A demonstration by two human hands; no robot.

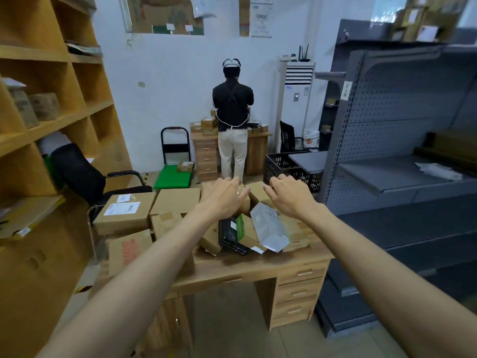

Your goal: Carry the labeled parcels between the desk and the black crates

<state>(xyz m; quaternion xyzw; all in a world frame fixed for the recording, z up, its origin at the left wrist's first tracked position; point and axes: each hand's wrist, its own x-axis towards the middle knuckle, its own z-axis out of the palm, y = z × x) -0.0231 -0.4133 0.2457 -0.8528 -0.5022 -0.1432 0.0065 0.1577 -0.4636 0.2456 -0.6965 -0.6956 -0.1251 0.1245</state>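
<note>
Above the far half of the wooden desk [258, 262], both hands reach forward with palms down and hold nothing. On the left hand [224, 197] the fingers [233, 182] are loosely spread and slightly bent over a brown cardboard parcel [244, 195] at the far edge; whether the tips touch it cannot be told. On the right hand [289, 196] the fingers [274, 182] are curled downward and a little apart, hanging over another brown parcel [258, 193] just beside the first. Below the palms lies a loose heap: a silver foil pouch [268, 229] tilted on its side, a green-and-white box [245, 232] next to it, and a black flat box [229, 236] to the left of that. Further left on the desk sit a large carton with a white shipping label [124, 210], a plain carton [176, 200] beside it, and nearer, a carton with red print [129, 248]. Beyond the desk on the right a black crate [286, 169] stands on the floor, next to grey metal shelving [402, 140]. At the far wall a person in a black shirt [233, 107] stands with their back turned at a second desk [206, 153] stacked with small boxes. A green hand truck [174, 177] stands left of that desk, and wooden shelves [51, 99] fill the left side.
</note>
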